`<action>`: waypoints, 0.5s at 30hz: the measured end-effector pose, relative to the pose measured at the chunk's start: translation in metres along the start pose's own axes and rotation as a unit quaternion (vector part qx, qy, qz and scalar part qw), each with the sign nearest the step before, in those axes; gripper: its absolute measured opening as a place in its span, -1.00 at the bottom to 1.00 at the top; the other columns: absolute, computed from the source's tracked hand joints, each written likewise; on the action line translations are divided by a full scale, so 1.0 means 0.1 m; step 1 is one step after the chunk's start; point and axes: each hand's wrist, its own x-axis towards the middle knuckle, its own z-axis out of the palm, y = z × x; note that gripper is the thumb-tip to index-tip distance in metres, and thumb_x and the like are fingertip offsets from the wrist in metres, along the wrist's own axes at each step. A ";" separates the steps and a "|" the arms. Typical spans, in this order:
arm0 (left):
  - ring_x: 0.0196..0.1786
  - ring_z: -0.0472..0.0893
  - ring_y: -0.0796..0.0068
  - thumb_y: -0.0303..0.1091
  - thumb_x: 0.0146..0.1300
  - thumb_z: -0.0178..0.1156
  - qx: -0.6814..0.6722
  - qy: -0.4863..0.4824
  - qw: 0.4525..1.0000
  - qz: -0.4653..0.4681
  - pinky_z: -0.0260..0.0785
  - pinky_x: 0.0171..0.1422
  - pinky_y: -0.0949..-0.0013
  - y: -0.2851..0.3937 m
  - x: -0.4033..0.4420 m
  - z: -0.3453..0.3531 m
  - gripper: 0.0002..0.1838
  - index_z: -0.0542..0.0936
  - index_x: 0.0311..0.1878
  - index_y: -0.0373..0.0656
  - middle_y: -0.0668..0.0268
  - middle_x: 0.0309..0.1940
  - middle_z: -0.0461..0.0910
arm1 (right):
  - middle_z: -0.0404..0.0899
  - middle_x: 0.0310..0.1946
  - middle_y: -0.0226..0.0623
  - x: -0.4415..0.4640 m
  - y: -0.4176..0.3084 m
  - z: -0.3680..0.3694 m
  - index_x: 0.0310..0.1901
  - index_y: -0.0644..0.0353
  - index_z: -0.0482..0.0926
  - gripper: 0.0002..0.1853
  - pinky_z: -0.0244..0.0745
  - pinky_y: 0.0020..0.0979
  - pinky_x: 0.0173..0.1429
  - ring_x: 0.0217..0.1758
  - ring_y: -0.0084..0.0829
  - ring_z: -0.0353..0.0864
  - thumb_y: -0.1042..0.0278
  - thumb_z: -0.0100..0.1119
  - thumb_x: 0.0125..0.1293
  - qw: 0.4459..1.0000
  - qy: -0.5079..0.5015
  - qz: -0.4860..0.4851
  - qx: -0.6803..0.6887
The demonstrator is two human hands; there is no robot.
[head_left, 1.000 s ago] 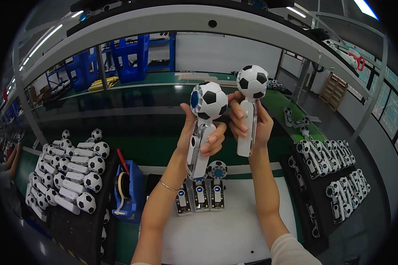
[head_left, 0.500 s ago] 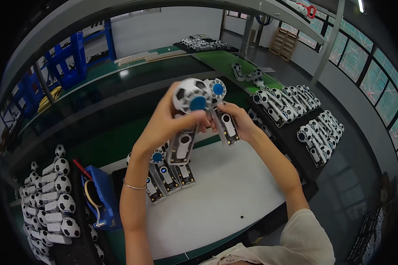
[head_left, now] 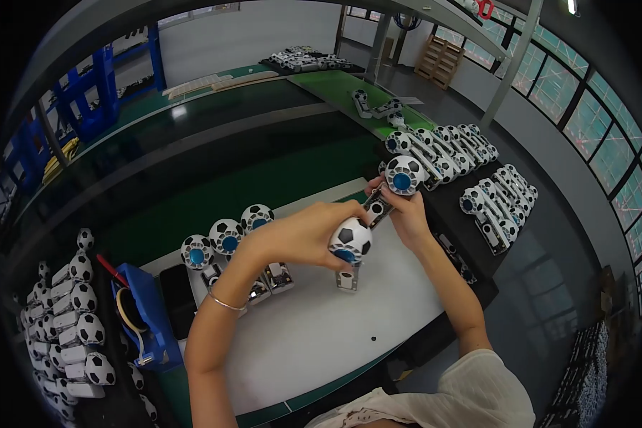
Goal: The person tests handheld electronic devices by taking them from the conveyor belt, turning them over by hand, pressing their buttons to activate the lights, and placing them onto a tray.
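In my left hand point(head_left: 303, 232) is a football-headed handheld device point(head_left: 352, 238), gripped by its black-and-white ball, its short handle pointing down over the white work board point(head_left: 307, 357). My right hand point(head_left: 409, 217) holds a second such device point(head_left: 405, 175) around its handle, ball end up, blue disc facing me. Its open handle shows a circuit board and a white oval part. Left of my hands, three similar devices lie side by side on the board, among them one with its ball point(head_left: 227, 236) partly behind my left forearm.
A blue holder point(head_left: 150, 321) with a tape roll stands at the left. Stacked football-headed devices point(head_left: 85, 332) fill the far left; more rows point(head_left: 442, 153) lie on the black surface at right. A small black piece point(head_left: 374, 339) lies on the board. Behind runs a dark green belt point(head_left: 214, 160).
My left hand has lowered its device toward the board and tipped its ball downward. My right hand has moved right with the other device. The two devices are farther apart, and the view has shifted slightly.
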 end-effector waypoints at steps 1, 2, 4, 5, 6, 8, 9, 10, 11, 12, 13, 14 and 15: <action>-0.13 0.61 0.22 -0.35 -0.20 0.49 -0.013 -0.011 0.999 -0.037 0.46 0.02 0.31 -0.01 -0.02 -0.02 -0.33 0.42 0.04 -0.20 0.15 -0.13 0.57 | 0.60 -0.19 -0.24 -0.04 -0.02 -0.04 -0.06 0.28 0.50 -0.77 0.47 -0.36 0.06 -0.06 -0.39 0.59 0.50 0.17 0.24 1.000 -0.002 -0.007 -0.019; -0.15 0.61 0.23 -0.33 -0.19 0.49 -0.026 -0.021 0.997 -0.072 0.46 0.00 0.31 -0.01 -0.03 -0.05 -0.34 0.42 0.04 -0.20 0.15 -0.14 0.58 | 0.59 -0.16 -0.22 -0.06 -0.05 -0.09 -0.02 0.28 0.47 -0.73 0.49 -0.33 0.06 -0.05 -0.34 0.59 0.49 0.16 0.24 0.999 -0.005 -0.013 -0.039; -0.17 0.62 0.25 -0.31 -0.16 0.49 0.002 -0.028 0.996 -0.082 0.46 -0.05 0.30 0.04 -0.05 -0.07 -0.35 0.41 0.04 -0.18 0.14 -0.19 0.59 | 0.60 -0.15 -0.21 -0.16 -0.26 -0.17 -0.03 0.31 0.50 -0.73 0.47 -0.34 0.10 -0.04 -0.35 0.59 0.52 0.17 0.22 0.991 -0.011 -0.061 -0.119; -0.17 0.62 0.25 -0.31 -0.15 0.49 0.021 -0.024 0.994 -0.108 0.46 -0.06 0.29 0.07 -0.05 -0.07 -0.34 0.40 0.04 -0.17 0.14 -0.21 0.60 | 0.60 -0.14 -0.20 -0.22 -0.39 -0.19 -0.04 0.32 0.51 -0.73 0.46 -0.35 0.11 -0.03 -0.36 0.59 0.52 0.18 0.21 0.983 -0.010 -0.094 -0.156; -0.17 0.62 0.25 -0.30 -0.15 0.49 0.039 -0.019 0.990 -0.134 0.46 -0.08 0.29 0.08 -0.06 -0.07 -0.34 0.40 0.05 -0.16 0.15 -0.23 0.61 | 0.61 -0.14 -0.21 -0.23 -0.49 -0.25 -0.08 0.32 0.53 -0.77 0.45 -0.36 0.13 -0.01 -0.36 0.59 0.54 0.17 0.21 0.970 0.014 -0.149 -0.193; -0.18 0.62 0.23 -0.28 -0.13 0.49 0.050 -0.023 0.990 -0.132 0.46 -0.10 0.28 0.08 -0.04 -0.06 -0.33 0.38 0.07 -0.15 0.13 -0.24 0.61 | 0.62 -0.13 -0.24 -0.27 -0.73 -0.39 -0.07 0.30 0.54 -0.78 0.43 -0.37 0.15 0.01 -0.37 0.58 0.58 0.15 0.23 0.947 0.065 -0.207 -0.236; -0.18 0.62 0.22 -0.25 -0.13 0.48 0.058 -0.018 0.986 -0.154 0.46 -0.10 0.28 0.08 -0.05 -0.05 -0.32 0.37 0.07 -0.14 0.11 -0.23 0.61 | 0.63 -0.12 -0.27 -0.25 -0.83 -0.51 -0.07 0.29 0.55 -0.78 0.42 -0.40 0.15 0.02 -0.42 0.57 0.58 0.16 0.24 0.936 0.105 -0.223 -0.251; -0.19 0.63 0.20 -0.22 -0.12 0.48 0.067 -0.012 0.982 -0.178 0.46 -0.10 0.28 0.09 -0.05 -0.05 -0.32 0.37 0.07 -0.13 0.09 -0.23 0.61 | 0.63 -0.11 -0.29 -0.25 -0.92 -0.65 -0.06 0.28 0.55 -0.78 0.41 -0.41 0.15 0.02 -0.44 0.57 0.55 0.17 0.24 0.923 0.133 -0.211 -0.293; -0.19 0.63 0.20 -0.22 -0.12 0.48 0.065 -0.011 0.982 -0.176 0.46 -0.10 0.28 0.11 -0.06 -0.06 -0.32 0.37 0.07 -0.13 0.09 -0.23 0.61 | 0.63 -0.10 -0.30 -0.26 -0.98 -0.81 -0.05 0.27 0.55 -0.77 0.40 -0.43 0.15 0.02 -0.47 0.56 0.52 0.19 0.25 0.908 0.159 -0.200 -0.333; -0.18 0.63 0.19 -0.20 -0.11 0.47 0.078 -0.011 0.980 -0.184 0.46 -0.09 0.28 0.12 -0.07 -0.07 -0.32 0.37 0.08 -0.12 0.08 -0.22 0.60 | 0.63 -0.12 -0.32 -0.29 -1.00 -1.05 -0.07 0.27 0.55 -0.76 0.39 -0.48 0.14 0.02 -0.50 0.55 0.49 0.24 0.22 0.900 0.186 -0.145 -0.366; -0.18 0.63 0.18 -0.18 -0.10 0.46 0.090 -0.011 0.977 -0.191 0.47 -0.09 0.29 0.14 -0.07 -0.08 -0.32 0.37 0.09 -0.12 0.07 -0.20 0.60 | 0.62 -0.16 -0.33 -0.34 -1.01 -1.17 -0.06 0.27 0.51 -0.69 0.45 -0.48 0.04 -0.06 -0.51 0.57 0.51 0.30 0.16 0.877 0.208 -0.135 -0.412; -0.18 0.63 0.18 -0.18 -0.10 0.46 0.090 -0.008 0.978 -0.189 0.47 -0.09 0.29 0.13 -0.06 -0.08 -0.32 0.37 0.09 -0.12 0.07 -0.20 0.60 | 0.60 -0.21 -0.34 -0.40 -1.01 -1.26 -0.05 0.28 0.47 -0.61 0.51 -0.48 -0.06 -0.14 -0.52 0.58 0.52 0.37 0.09 0.850 0.228 -0.125 -0.458; -0.18 0.63 0.18 -0.18 -0.09 0.45 0.085 -0.004 0.978 -0.188 0.47 -0.08 0.29 0.12 -0.07 -0.07 -0.33 0.36 0.08 -0.12 0.06 -0.20 0.60 | 0.58 -0.18 -0.34 -0.46 -0.96 -1.37 0.04 0.26 0.40 -0.52 0.50 -0.49 -0.03 -0.12 -0.50 0.58 0.57 0.36 0.07 0.879 0.226 -0.133 -0.398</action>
